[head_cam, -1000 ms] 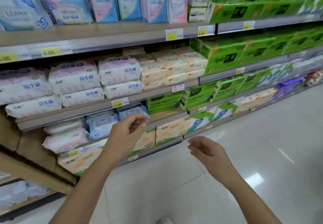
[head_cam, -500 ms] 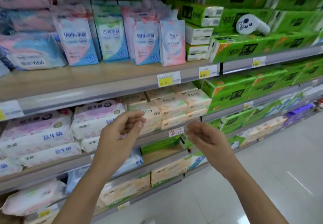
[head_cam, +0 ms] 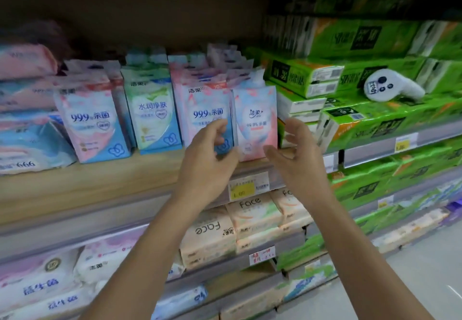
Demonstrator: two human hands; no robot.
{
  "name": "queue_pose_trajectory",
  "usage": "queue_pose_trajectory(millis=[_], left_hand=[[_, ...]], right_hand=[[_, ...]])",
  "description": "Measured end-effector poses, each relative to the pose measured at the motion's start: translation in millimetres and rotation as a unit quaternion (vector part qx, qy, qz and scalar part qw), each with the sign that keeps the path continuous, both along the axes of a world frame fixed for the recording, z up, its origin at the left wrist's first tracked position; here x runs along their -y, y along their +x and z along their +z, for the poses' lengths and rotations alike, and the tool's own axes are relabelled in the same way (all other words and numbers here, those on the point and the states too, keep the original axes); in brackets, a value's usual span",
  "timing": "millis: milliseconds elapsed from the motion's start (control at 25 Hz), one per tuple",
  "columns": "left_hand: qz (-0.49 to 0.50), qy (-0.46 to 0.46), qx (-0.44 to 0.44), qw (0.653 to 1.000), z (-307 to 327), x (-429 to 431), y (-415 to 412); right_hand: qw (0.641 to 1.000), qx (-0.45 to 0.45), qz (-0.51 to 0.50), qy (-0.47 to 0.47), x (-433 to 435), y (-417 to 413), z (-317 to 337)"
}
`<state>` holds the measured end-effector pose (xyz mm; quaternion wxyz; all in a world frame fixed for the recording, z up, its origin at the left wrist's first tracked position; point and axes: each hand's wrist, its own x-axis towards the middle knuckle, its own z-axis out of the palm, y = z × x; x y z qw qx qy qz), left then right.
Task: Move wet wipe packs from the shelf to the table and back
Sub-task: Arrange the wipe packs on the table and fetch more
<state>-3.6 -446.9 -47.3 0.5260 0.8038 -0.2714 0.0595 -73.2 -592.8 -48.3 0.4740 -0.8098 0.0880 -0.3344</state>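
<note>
Upright wet wipe packs stand in rows on a wooden shelf (head_cam: 105, 182). From the left: a pink and blue pack (head_cam: 91, 122), a green pack (head_cam: 152, 114), another pink and blue pack (head_cam: 202, 109), and a smaller pink pack (head_cam: 256, 122) at the right end. My left hand (head_cam: 210, 154) is raised in front of the pink and blue pack, fingers curled and apart, holding nothing. My right hand (head_cam: 297, 149) is just right of the smaller pink pack, fingers spread, close to it but not gripping it.
Green tissue packs (head_cam: 370, 124) fill the shelves to the right, with a white controller (head_cam: 392, 86) lying on them. Peach "Face" tissue packs (head_cam: 252, 212) sit on the shelf below. Large soft packs (head_cam: 27, 109) are stacked at the left. Pale floor (head_cam: 425, 274) shows at the lower right.
The view has tilted up to the upper shelf. Both hands have risen from the lower shelves to the upright wipe packs and now flank the smaller pink pack.
</note>
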Motion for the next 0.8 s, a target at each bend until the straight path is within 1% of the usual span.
queue_pose_trajectory(millis=[80, 200, 440, 600, 680, 800], left_hand=[[-0.005, 0.035, -0.011, 0.999, 0, 20, 7], [-0.001, 0.027, -0.026, 0.999, -7, 37, 13], [0.075, -0.002, -0.055, 0.996, -8, 51, 10], [0.084, -0.051, -0.075, 0.992, -6, 50, 9], [0.080, -0.072, -0.087, 0.990, -4, 45, 9], [0.077, -0.134, -0.086, 0.984, -2, 25, 14]], right_hand=[[1.000, 0.004, 0.014, 0.004, 4, 16, -3], [0.999, -0.021, 0.031, 0.021, 9, 26, -18], [0.999, -0.019, 0.005, 0.039, 18, 28, -22], [0.999, -0.013, 0.018, 0.039, 17, 23, -18], [0.998, -0.013, 0.042, 0.041, 12, 21, -15], [0.995, -0.002, 0.084, 0.047, 2, 22, -9]])
